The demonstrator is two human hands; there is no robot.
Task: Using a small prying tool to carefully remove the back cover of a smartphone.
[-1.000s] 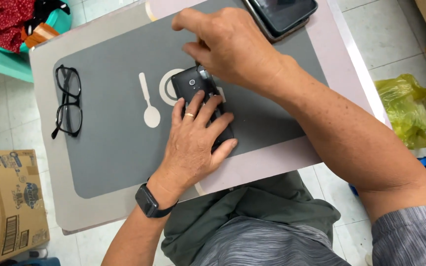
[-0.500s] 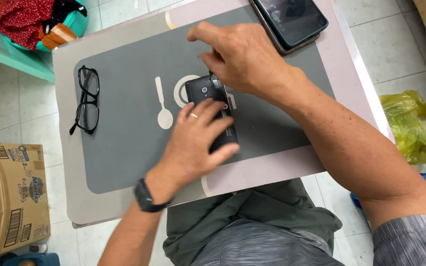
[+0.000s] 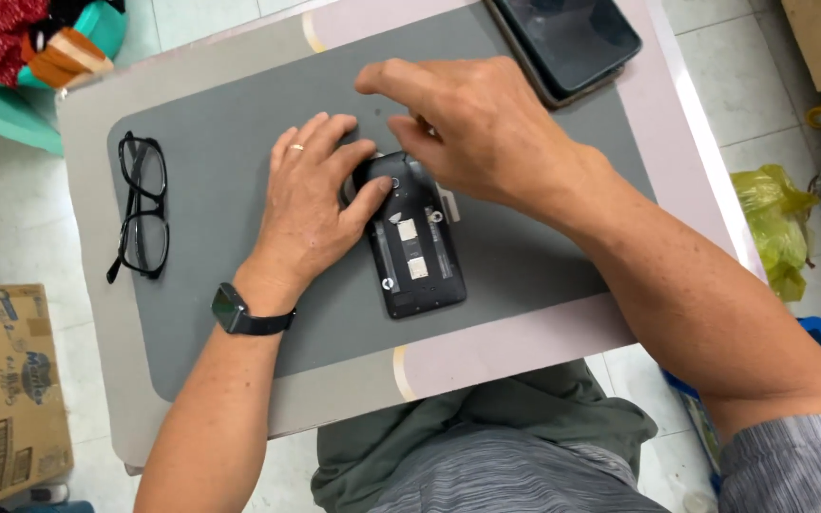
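We have the opened black phone (image 3: 413,245) lying back-up, cover off, mid grey mat (image 3: 239,313); our left hand (image 3: 311,204) lies flat on its upper left edge, fingers loosely together, thumb across the phone's top. Our right hand (image 3: 472,133) arches over the top end, forefinger out, the others curled onto it — a pinch we can't tell. Glasses (image 3: 143,204) sit far left, a dark tablet (image 3: 577,38) top right.

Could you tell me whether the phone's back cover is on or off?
Off: the phone lies face down on the grey mat, inner slots and screws exposed.
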